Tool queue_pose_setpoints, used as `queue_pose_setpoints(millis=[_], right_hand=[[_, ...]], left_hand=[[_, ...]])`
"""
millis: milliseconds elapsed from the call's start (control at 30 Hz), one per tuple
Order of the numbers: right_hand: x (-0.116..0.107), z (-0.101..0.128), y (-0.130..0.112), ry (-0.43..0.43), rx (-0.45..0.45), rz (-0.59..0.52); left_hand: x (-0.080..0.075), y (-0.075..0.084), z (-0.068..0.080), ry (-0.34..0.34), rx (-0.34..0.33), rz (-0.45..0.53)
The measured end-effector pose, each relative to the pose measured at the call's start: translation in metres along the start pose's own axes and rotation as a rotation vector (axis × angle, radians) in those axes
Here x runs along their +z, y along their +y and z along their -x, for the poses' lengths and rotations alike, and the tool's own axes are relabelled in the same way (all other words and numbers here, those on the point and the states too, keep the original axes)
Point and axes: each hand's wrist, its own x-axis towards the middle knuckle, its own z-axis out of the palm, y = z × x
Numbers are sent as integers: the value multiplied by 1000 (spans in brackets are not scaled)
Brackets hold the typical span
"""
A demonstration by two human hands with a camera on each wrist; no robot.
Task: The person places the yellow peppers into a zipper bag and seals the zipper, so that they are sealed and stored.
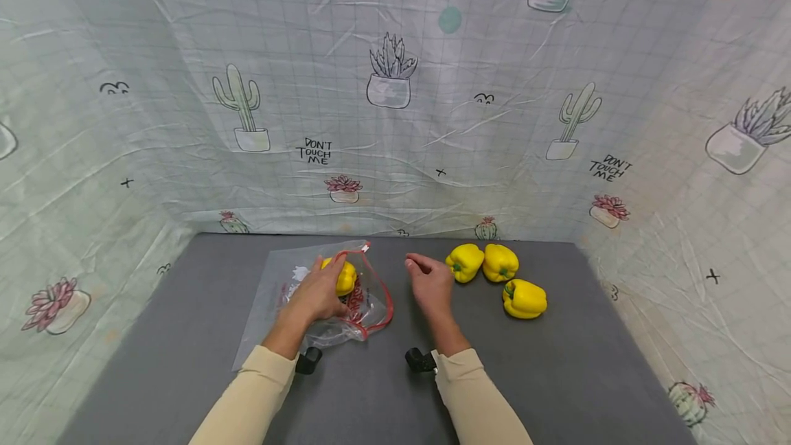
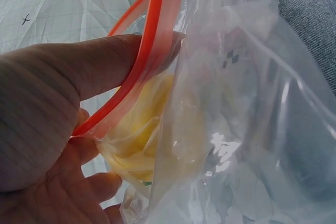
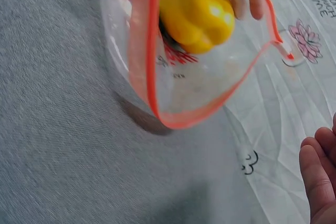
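Note:
A clear plastic zip bag [image 1: 266, 297] with a red-edged mouth [image 1: 389, 304] lies on the left of the table. My left hand [image 1: 318, 294] grips it at the mouth, the thumb [image 2: 105, 61] passing behind the red edge and the other fingers bent below. Inside the bag sits a yellow bell pepper [image 3: 197, 17], which shows through the gaping mouth in the right wrist view and through the plastic in the left. To the right of the bag, my right hand [image 1: 432, 287] holds nothing, its fingers loosely bent. Nearest to that hand is another yellow bell pepper [image 1: 465, 262].
Two more yellow bell peppers, one at the back [image 1: 500, 263] and one nearer me [image 1: 524, 299], lie on the right of the grey table [image 1: 371, 397]. A cactus-printed sheet [image 1: 395, 143] hangs behind the table and along both sides.

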Motion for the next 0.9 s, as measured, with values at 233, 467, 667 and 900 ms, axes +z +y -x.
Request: queue_pose_setpoints(millis=[233,467,667,900], right_hand=[[-13,-7,-1,18,9,-17],[-24,-16,0,45,62,-16],[-32,-24,3,101,97,-10],[-39,-28,12,167,113,-17]], left_hand=[[0,0,-1,-4,-1,-7],[0,0,-1,-21,-10,-7],[-1,1,-1,-27,-13,-13],[-2,2,-2,-30,-15,-21]])
